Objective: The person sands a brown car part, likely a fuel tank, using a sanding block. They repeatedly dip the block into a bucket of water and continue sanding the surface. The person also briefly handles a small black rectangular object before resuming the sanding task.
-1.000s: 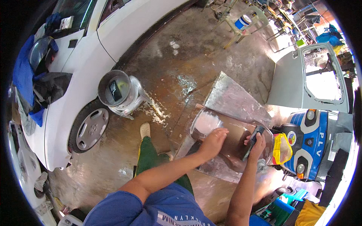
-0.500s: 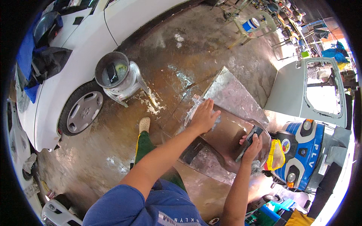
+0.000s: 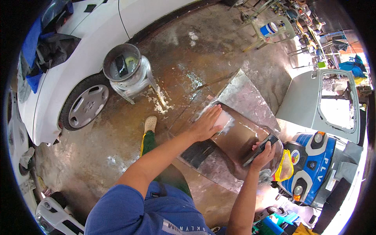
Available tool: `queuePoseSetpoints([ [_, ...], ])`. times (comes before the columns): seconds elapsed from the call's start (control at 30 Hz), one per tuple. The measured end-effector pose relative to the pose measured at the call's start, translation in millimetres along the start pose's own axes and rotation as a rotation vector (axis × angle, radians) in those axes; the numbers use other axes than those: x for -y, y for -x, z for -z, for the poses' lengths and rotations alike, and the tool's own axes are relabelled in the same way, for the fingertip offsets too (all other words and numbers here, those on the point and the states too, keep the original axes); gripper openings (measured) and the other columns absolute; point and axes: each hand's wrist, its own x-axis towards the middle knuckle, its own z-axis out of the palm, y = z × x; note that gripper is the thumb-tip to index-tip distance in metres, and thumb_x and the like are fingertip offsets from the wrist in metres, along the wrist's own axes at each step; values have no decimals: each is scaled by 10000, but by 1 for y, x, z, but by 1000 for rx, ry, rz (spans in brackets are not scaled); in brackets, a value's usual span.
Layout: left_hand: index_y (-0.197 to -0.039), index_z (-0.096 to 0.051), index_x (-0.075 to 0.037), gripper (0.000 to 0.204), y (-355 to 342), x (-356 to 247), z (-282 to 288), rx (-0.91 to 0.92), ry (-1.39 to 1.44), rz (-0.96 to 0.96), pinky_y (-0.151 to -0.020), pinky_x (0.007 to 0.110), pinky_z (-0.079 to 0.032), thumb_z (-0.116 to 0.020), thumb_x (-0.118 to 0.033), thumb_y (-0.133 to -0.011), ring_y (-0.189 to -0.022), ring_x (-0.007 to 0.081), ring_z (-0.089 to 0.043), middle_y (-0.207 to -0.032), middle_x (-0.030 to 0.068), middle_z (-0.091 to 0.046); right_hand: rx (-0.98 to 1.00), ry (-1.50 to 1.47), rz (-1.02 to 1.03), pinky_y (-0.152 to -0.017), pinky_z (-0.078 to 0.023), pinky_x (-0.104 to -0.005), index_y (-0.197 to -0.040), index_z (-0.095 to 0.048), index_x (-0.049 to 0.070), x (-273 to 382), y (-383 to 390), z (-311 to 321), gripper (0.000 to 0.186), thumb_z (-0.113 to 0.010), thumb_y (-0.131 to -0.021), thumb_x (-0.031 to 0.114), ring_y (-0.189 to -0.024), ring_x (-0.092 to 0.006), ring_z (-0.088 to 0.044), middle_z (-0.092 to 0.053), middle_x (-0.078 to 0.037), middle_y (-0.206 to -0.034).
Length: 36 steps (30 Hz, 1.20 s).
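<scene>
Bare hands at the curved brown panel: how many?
2: left hand over the pale patch on the panel; right hand holding a dark rectangular block at the panel's right end.

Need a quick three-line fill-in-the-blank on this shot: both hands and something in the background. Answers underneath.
1. The dark block is gripped in the person's ____ hand.
2. The left hand lies flat over part of a patch coloured ____ on the brown panel.
3. The blue-and-white bucket sits on a ____.

Missing words: right; white; chair.
</scene>
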Motion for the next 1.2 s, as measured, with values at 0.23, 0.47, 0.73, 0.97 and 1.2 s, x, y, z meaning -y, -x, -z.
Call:
queuePoseSetpoints([
  [0.23,-1624,-202,73,824,23,-17,6,-23,-32,28,-1308,484,-114,-519,-423,-1048,-1593,424,-155,-1695,288,-197,-6,-25,-26,-532,-534,-290,-1174,-582,11,-2,-1,0,272,-543,-1065,257,-569,-169,-641,-681,-114,-806],
  [0.47,-1634,-163,70,877,52,-30,2,-16,19,83,-1306,496,-117,-549,-448,-1040,-1595,441,-126,-1706,287,-153,8,-40,-31,-528,-536,-289,-1173,-581,17,5,2,-5,254,-545,-1064,243,-572,-168,-644,-681,-113,-809],
  [0.73,-1640,-140,65,839,96,-44,-9,-12,16,115,-1305,502,-111,-511,-427,-1070,-1608,413,-105,-1721,264,-127,1,-4,-40,-530,-541,-288,-1205,-583,11,2,1,-2,278,-540,-1059,243,-573,-173,-652,-685,-117,-810],
  [0.97,-1608,-228,96,790,60,-26,-12,-118,99,168,-1298,506,-135,-497,-427,-1080,-1594,408,-171,-1694,285,-210,-2,-3,-32,-531,-545,-295,-1196,-580,4,-4,1,4,292,-544,-1054,257,-570,-183,-653,-688,-129,-810],
  [1.2,-1558,-305,138,803,-15,2,-10,-68,-25,200,-1297,484,-166,-540,-443,-1054,-1566,424,-244,-1646,309,-305,22,-2,-15,-530,-534,-293,-1176,-578,5,-3,0,-1,279,-542,-1051,251,-572,-181,-647,-690,-128,-813],
])
